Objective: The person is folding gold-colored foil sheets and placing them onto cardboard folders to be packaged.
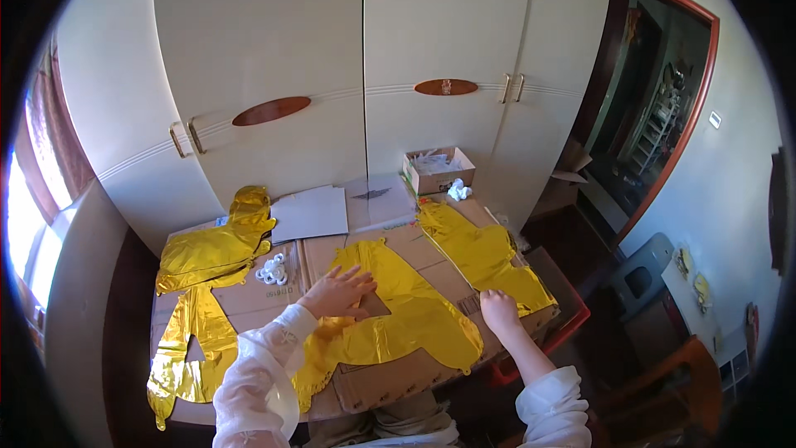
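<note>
A flat, uninflated gold foil balloon (414, 328) lies across the middle of the cardboard-covered table. My left hand (340, 292) rests over its left part, palm down with fingers spread. On the right, my right hand (499, 312) is closed at the near edge of a second flat gold foil balloon (477, 249); whatever is in those fingers is hidden. To the left lie a pile of gold foil balloons (207, 257) and, nearer me, another flat one (192, 348) with a triangular gap.
Small white coils (272, 270) and a pale flat sheet (311, 214) lie toward the back left. An open cardboard box (439, 170) with clear plastic stands behind, a crumpled white piece (458, 190) beside it. Cabinets (332, 50) close off the far side. A red-rimmed bin (572, 319) is right.
</note>
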Demonstrator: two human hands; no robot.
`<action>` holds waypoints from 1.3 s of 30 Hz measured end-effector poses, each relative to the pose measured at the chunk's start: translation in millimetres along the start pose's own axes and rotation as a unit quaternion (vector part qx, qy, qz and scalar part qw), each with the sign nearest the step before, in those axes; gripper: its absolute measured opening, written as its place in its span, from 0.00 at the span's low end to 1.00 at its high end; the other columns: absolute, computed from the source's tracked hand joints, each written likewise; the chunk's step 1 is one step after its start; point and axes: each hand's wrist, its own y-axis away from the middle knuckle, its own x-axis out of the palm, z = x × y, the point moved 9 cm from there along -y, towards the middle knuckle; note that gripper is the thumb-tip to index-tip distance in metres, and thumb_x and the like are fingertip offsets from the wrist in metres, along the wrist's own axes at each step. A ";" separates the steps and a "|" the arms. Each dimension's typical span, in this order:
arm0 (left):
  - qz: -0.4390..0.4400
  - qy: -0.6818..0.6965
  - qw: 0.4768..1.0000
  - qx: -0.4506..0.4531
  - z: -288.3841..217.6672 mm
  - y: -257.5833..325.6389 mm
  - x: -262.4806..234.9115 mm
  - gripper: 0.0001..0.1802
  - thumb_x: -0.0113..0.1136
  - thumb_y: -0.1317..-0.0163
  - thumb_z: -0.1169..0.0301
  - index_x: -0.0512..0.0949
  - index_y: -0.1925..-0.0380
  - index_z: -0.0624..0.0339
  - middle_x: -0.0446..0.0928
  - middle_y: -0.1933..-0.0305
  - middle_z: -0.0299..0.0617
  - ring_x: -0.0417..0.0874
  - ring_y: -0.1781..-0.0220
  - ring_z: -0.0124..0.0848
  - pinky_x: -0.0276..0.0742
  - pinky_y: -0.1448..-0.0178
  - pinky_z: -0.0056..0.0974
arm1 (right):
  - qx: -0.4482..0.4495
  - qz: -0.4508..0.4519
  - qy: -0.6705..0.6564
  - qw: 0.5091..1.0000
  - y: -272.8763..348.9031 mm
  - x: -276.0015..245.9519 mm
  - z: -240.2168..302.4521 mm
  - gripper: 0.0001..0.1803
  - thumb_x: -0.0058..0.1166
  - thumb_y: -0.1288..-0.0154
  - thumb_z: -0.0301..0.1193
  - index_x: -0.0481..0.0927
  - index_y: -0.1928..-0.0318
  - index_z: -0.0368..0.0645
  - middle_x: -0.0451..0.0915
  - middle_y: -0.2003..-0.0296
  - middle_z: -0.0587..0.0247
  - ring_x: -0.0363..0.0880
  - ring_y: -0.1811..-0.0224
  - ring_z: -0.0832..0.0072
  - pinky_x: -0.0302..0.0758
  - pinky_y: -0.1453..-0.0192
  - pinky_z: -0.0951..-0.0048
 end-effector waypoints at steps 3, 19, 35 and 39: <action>-0.035 0.026 0.999 0.015 -27.6 -23.7 -17.3 0.35 0.55 0.36 0.46 0.69 0.34 0.53 0.63 0.27 0.46 0.59 0.23 0.45 0.58 0.24 0.51 | 0.028 0.014 -0.066 0.997 -8.1 -2.7 -10.4 0.07 0.55 0.39 0.30 0.80 0.72 0.41 0.83 0.72 0.55 0.84 0.69 0.60 0.82 0.64 0.61; -0.103 0.132 0.981 0.093 -153.1 -170.2 -21.4 0.26 0.56 0.35 0.57 0.73 0.40 0.59 0.75 0.38 0.47 0.74 0.34 0.40 0.66 0.31 0.45 | 0.137 0.011 -0.358 0.924 -18.6 -19.1 -59.3 0.08 0.64 0.40 0.31 0.83 0.64 0.39 0.85 0.70 0.55 0.85 0.67 0.63 0.78 0.62 0.66; -0.095 0.072 0.992 0.040 -147.8 -198.1 -0.7 0.37 0.44 0.41 0.28 0.64 0.32 0.17 0.54 0.22 0.49 0.48 0.24 0.68 0.43 0.25 0.70 | 0.226 -0.193 -0.357 0.886 -97.6 -91.6 -203.3 0.07 0.54 0.33 0.30 0.81 0.62 0.38 0.83 0.69 0.55 0.84 0.66 0.69 0.77 0.59 0.68; -0.094 0.069 0.992 0.038 -146.8 -198.1 2.5 0.38 0.43 0.42 0.26 0.64 0.32 0.17 0.53 0.22 0.49 0.47 0.23 0.67 0.42 0.25 0.70 | 0.224 -0.230 -0.346 0.881 -125.2 -165.1 -211.4 0.08 0.55 0.33 0.30 0.80 0.61 0.38 0.83 0.69 0.54 0.84 0.65 0.65 0.77 0.59 0.67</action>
